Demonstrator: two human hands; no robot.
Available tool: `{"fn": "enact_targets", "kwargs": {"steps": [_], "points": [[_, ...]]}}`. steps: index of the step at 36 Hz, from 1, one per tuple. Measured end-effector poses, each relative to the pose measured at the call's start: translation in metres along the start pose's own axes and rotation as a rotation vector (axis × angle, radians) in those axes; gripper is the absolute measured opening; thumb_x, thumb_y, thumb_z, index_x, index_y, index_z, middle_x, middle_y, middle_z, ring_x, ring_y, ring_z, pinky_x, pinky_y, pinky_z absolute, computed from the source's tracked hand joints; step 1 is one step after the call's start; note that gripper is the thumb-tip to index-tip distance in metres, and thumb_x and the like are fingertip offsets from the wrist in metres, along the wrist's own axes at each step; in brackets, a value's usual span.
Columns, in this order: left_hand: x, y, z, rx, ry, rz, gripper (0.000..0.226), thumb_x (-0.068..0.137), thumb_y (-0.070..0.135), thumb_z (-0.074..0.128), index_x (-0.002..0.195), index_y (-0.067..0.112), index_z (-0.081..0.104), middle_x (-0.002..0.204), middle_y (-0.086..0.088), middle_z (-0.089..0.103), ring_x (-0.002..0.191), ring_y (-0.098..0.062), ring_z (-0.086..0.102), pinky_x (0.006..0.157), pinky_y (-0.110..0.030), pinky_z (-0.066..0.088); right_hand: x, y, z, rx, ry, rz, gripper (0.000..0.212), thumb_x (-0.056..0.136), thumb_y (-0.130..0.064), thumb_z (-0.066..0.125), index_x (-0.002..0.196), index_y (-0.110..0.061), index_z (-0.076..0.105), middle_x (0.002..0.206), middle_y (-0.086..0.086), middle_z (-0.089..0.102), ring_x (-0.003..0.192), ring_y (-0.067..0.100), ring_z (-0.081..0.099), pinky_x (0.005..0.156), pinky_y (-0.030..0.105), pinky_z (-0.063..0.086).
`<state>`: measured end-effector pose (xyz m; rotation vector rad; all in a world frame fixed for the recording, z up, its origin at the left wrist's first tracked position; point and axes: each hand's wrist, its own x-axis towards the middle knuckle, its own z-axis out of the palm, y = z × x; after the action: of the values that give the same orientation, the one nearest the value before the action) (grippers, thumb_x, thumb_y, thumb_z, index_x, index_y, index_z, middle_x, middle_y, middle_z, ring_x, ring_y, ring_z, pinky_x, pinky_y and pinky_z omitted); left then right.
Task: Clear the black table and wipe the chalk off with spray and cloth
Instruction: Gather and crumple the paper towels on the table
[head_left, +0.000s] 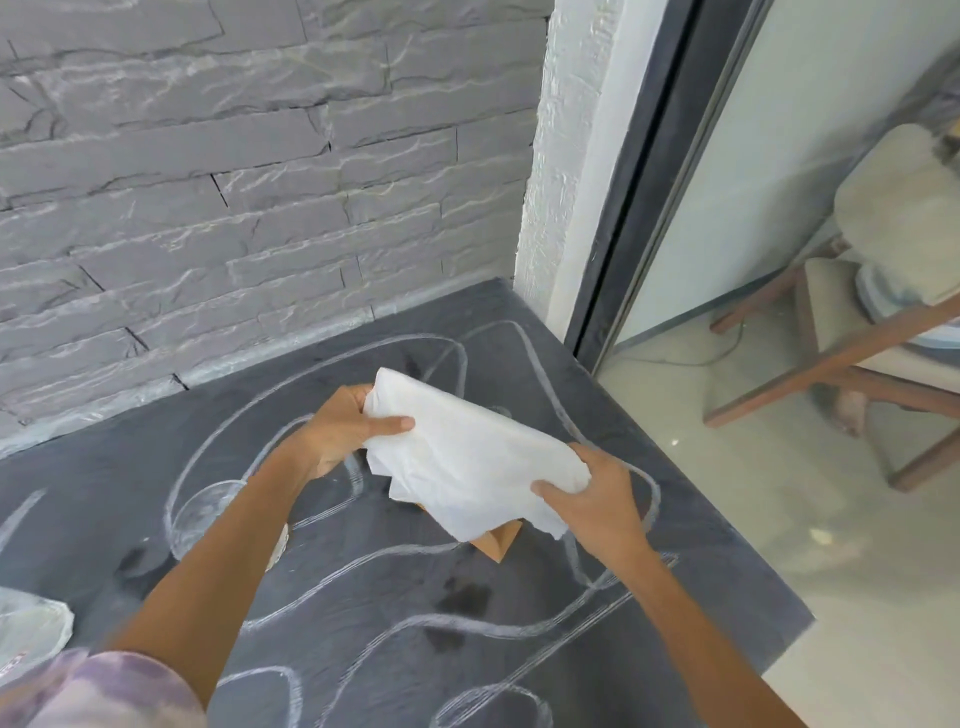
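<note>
Fingers (389, 425) of left hand (337, 431), right hand (592, 504) pinch white cloth (467, 457) over chalk-lined black table (363, 597).

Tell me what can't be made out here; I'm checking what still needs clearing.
Head view:
Brown paper item: only a corner shows under the white cloth.
Clear glass vessel: partly behind the left forearm, blurred.
White plastic bag: cut off by the left edge.
Spray: not in view.

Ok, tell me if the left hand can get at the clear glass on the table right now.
Probably not at once: the left hand grips the white cloth along with the right hand, and the clear glass sits beneath the left forearm. Nothing else covers it.
</note>
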<state>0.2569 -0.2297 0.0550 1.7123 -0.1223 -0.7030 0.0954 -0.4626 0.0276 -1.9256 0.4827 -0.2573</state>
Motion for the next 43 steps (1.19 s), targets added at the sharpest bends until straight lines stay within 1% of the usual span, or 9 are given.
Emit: {"fn": "enact_targets", "kwargs": {"steps": [5, 11, 19, 27, 34, 37, 39, 41, 43], "points": [[0.011, -0.013, -0.017, 0.172, -0.064, -0.085, 0.021, 0.075, -0.001, 0.074, 0.095, 0.003, 0.069, 0.095, -0.015, 0.073, 0.09, -0.035, 0.068, 0.082, -0.052, 0.05, -0.001, 0.01, 0.019, -0.078, 0.03, 0.045, 0.027, 0.075, -0.013, 0.076, 0.101, -0.01, 0.069, 0.076, -0.017, 0.058, 0.072, 0.003, 0.059, 0.055, 0.002, 0.042], [0.025, -0.028, -0.017, 0.2, -0.044, -0.108, 0.018, 0.076, -0.003, 0.073, 0.085, 0.012, 0.067, 0.073, 0.004, 0.074, 0.069, -0.011, 0.069, 0.056, -0.019, 0.053, -0.01, 0.022, 0.027, -0.059, 0.028, 0.061, 0.023, 0.078, -0.003, 0.071, 0.081, -0.025, 0.066, 0.064, -0.024, 0.057, 0.064, -0.007, 0.06, 0.054, 0.007, 0.049], [0.035, -0.048, -0.003, 0.213, 0.064, -0.171, 0.017, 0.076, -0.002, 0.073, 0.079, 0.013, 0.065, 0.062, 0.005, 0.069, 0.066, -0.01, 0.065, 0.05, -0.014, 0.049, -0.012, 0.037, 0.033, -0.138, -0.023, 0.039, 0.019, 0.082, -0.001, 0.064, 0.092, -0.014, 0.073, 0.07, -0.02, 0.062, 0.066, 0.0, 0.06, 0.054, 0.009, 0.047], [0.034, -0.058, 0.002, 0.317, 0.076, -0.224, 0.023, 0.078, -0.007, 0.064, 0.091, 0.012, 0.067, 0.075, -0.003, 0.063, 0.069, -0.013, 0.057, 0.049, -0.014, 0.045, -0.023, 0.056, 0.043, -0.258, -0.062, -0.044, 0.018, 0.078, -0.005, 0.072, 0.095, -0.01, 0.071, 0.082, -0.01, 0.062, 0.076, 0.004, 0.058, 0.062, 0.004, 0.044], [0.034, -0.075, 0.013, 0.338, 0.23, -0.237, 0.018, 0.078, 0.004, 0.07, 0.089, 0.014, 0.059, 0.081, 0.001, 0.059, 0.085, -0.02, 0.056, 0.06, -0.021, 0.043, -0.015, 0.072, 0.05, -0.269, 0.011, 0.094, 0.018, 0.079, -0.009, 0.071, 0.097, -0.009, 0.068, 0.085, -0.003, 0.064, 0.08, 0.012, 0.06, 0.061, 0.002, 0.041], [0.032, -0.085, 0.018, 0.355, 0.297, -0.236, 0.031, 0.079, 0.009, 0.07, 0.109, 0.007, 0.061, 0.106, -0.009, 0.059, 0.098, -0.024, 0.057, 0.078, -0.031, 0.051, -0.017, 0.079, 0.05, -0.287, -0.011, 0.117, 0.02, 0.079, -0.013, 0.073, 0.098, -0.013, 0.067, 0.089, -0.005, 0.064, 0.084, 0.009, 0.06, 0.068, 0.003, 0.041], [0.028, -0.087, 0.024, 0.292, 0.353, -0.245, 0.037, 0.082, 0.009, 0.066, 0.118, 0.007, 0.057, 0.113, -0.011, 0.056, 0.095, -0.024, 0.057, 0.07, -0.029, 0.055, -0.018, 0.079, 0.049, -0.285, -0.029, 0.128, 0.021, 0.079, -0.015, 0.074, 0.098, -0.017, 0.065, 0.09, -0.007, 0.063, 0.085, 0.009, 0.06, 0.067, 0.003, 0.041], [0.021, -0.086, 0.03, 0.259, 0.438, -0.226, 0.038, 0.085, 0.01, 0.061, 0.122, 0.011, 0.054, 0.11, -0.01, 0.058, 0.088, -0.022, 0.057, 0.063, -0.025, 0.05, -0.019, 0.077, 0.045, -0.265, -0.027, 0.111, 0.029, 0.076, -0.015, 0.076, 0.101, -0.021, 0.063, 0.091, -0.012, 0.06, 0.091, 0.011, 0.061, 0.069, 0.004, 0.042], [0.011, -0.086, 0.039, 0.245, 0.559, -0.176, 0.038, 0.088, 0.013, 0.058, 0.126, 0.011, 0.05, 0.111, -0.012, 0.061, 0.089, -0.023, 0.056, 0.072, -0.028, 0.045, -0.02, 0.07, 0.04, -0.23, -0.011, 0.094, 0.052, 0.07, -0.02, 0.081, 0.116, -0.022, 0.056, 0.104, -0.013, 0.055, 0.1, 0.009, 0.056, 0.078, 0.012, 0.043]]}}
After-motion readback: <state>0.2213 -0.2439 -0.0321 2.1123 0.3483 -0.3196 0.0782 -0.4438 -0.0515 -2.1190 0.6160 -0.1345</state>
